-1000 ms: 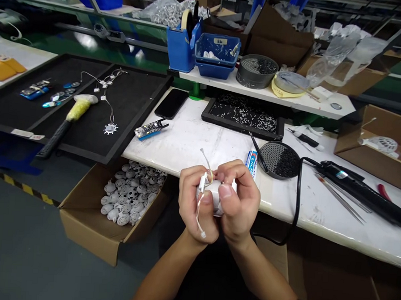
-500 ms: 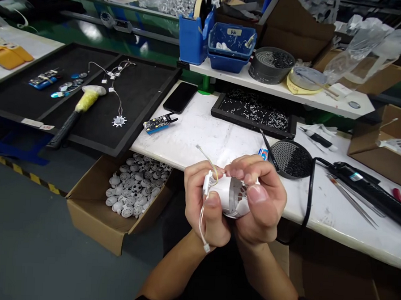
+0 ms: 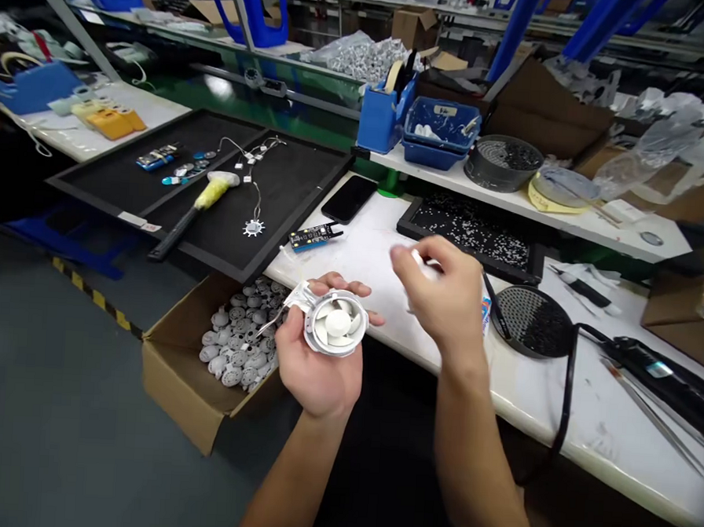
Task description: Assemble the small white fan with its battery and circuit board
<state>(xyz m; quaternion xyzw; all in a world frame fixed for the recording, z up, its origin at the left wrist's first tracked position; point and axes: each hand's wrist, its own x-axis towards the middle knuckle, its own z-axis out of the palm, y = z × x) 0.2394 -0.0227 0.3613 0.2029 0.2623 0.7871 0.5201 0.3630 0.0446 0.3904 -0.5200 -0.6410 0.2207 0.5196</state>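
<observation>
In the head view my left hand [image 3: 319,372] is turned palm up and holds a small white fan [image 3: 338,324], its blades facing up and bare. A white plastic piece with thin wires [image 3: 301,295] sticks out at the fan's left side, by my thumb. Apart from it, to the right over the bench, my right hand [image 3: 445,296] is closed with bent fingers around a white piece [image 3: 418,261]. Most of that piece is hidden by the fingers, so its shape cannot be made out.
A cardboard box [image 3: 186,381] of round white vented parts stands below left. On the white bench [image 3: 376,257] lie a phone [image 3: 349,199], a circuit board [image 3: 315,236], a round dish of black bits [image 3: 531,320], tweezers [image 3: 660,413] and a corded black tool [image 3: 664,382]. A black tray [image 3: 310,167] adjoins.
My hands have moved apart. The vented grille end no longer shows on the fan, whose blades now face up. My right hand has lifted away with a white piece. The view has shifted.
</observation>
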